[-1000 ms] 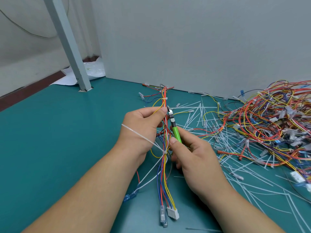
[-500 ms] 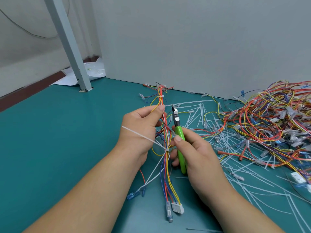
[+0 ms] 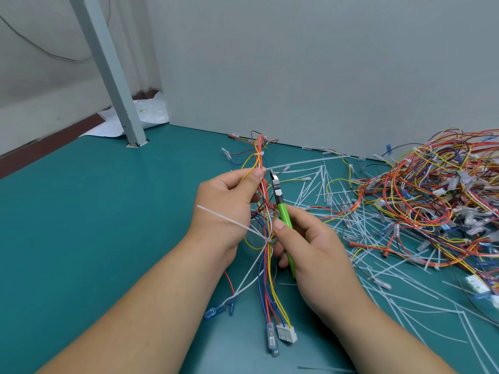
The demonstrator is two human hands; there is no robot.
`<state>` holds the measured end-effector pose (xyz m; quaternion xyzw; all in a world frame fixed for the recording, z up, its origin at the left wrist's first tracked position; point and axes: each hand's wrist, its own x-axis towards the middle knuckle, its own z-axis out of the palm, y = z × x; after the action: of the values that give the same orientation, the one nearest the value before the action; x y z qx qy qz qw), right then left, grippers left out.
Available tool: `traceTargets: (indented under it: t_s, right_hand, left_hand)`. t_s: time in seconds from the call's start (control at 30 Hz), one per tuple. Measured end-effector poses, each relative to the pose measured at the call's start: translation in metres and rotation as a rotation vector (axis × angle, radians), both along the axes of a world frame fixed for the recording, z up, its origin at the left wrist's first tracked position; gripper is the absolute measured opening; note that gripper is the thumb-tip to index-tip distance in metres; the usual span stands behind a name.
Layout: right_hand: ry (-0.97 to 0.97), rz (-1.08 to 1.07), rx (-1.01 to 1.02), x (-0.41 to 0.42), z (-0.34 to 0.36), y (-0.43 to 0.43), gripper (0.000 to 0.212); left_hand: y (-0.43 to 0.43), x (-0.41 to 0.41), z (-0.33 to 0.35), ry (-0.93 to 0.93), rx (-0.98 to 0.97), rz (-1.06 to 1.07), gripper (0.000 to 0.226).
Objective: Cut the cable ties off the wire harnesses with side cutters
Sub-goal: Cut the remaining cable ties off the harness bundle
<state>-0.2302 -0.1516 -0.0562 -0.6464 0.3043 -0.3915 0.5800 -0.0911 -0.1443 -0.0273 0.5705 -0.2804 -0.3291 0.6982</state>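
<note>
My left hand (image 3: 225,201) grips a wire harness (image 3: 266,268) of red, yellow, blue and white wires, thumb pinching it near a white cable tie (image 3: 263,170) whose tail runs off to the right. My right hand (image 3: 310,249) holds green-handled side cutters (image 3: 282,209), their metal jaws pointing up just right of the bundle beside that tie. A second cable tie (image 3: 267,240) sits lower on the bundle between my hands, its long tail lying across my left wrist. A third tie (image 3: 259,153) wraps the far end. White connectors (image 3: 286,333) hang at the near end.
A big tangled pile of harnesses (image 3: 437,198) lies at the right on the teal table (image 3: 108,225). Several cut white tie pieces (image 3: 378,265) are scattered between it and my hands. A grey post (image 3: 113,76) stands at the back left; a grey wall runs behind.
The cutters moved up and right, out of the bundle, and now stand with jaws beside the upper tie. The harness slid toward me a little; my left hand kept its grip.
</note>
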Motion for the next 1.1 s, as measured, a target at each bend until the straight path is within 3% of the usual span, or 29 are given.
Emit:
traceTargets:
  t_s: [0.87, 1.03, 1.1]
  right_hand:
    - [0.097, -0.005, -0.186, -0.0044, -0.0009, -0.0028, 0.012]
    - [0.065, -0.032, -0.129, -0.0031, -0.0035, -0.0056, 0.016]
    - [-0.003, -0.120, -0.018, -0.0016, -0.0051, -0.0077, 0.022]
  left_hand:
    - [0.0026, 0.0000, -0.0003, -0.151, 0.076, -0.045, 0.022]
    - [0.0019, 0.0012, 0.0003, -0.162, 0.068, -0.042, 0.020]
    - [0.0021, 0.0017, 0.0002, -0.169, 0.053, -0.035, 0.019]
